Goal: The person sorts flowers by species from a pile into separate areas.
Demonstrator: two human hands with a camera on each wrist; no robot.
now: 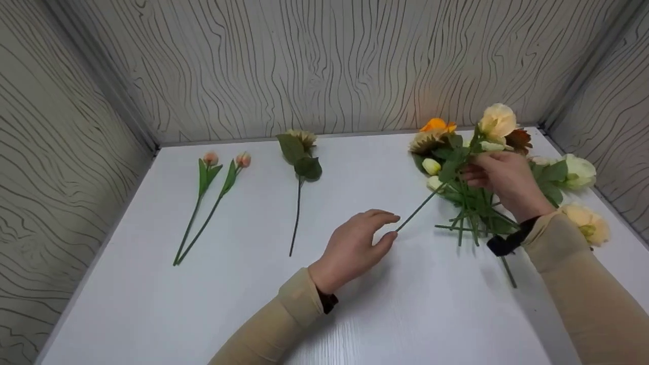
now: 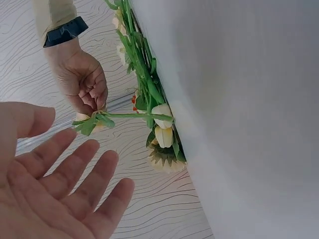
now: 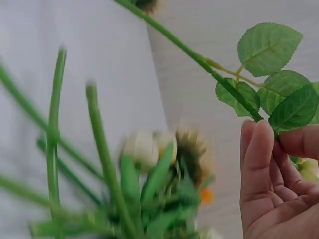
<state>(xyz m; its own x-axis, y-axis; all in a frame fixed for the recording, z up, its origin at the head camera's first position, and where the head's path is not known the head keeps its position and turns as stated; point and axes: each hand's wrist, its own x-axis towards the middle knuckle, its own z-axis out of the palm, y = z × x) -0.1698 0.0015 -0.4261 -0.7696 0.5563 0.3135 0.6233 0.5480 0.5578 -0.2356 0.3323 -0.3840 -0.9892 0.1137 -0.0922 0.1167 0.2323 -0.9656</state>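
Observation:
My right hand (image 1: 502, 180) pinches a peach flower (image 1: 498, 120) by its green stem (image 3: 184, 47), just below the bloom, with serrated leaves (image 3: 286, 92) beside the fingertips. The stem slants down and left toward my left hand (image 1: 355, 248). In the left wrist view, that hand's fingers (image 2: 75, 172) are spread and hold nothing, apart from the stem. Under and around my right hand lies a heap of flowers: white tulips (image 1: 431, 166), a beige sunflower-like bloom (image 1: 426, 142), an orange bloom (image 1: 439, 124) and a pale green-white bloom (image 1: 579, 172).
On the white table (image 1: 228, 304), two pink tulips (image 1: 210, 158) lie at the left with stem ends together. A beige flower with dark leaves (image 1: 299, 152) lies in the middle. Another peach bloom (image 1: 585, 223) is by my right sleeve. Patterned panels (image 1: 324, 66) wall the back and sides.

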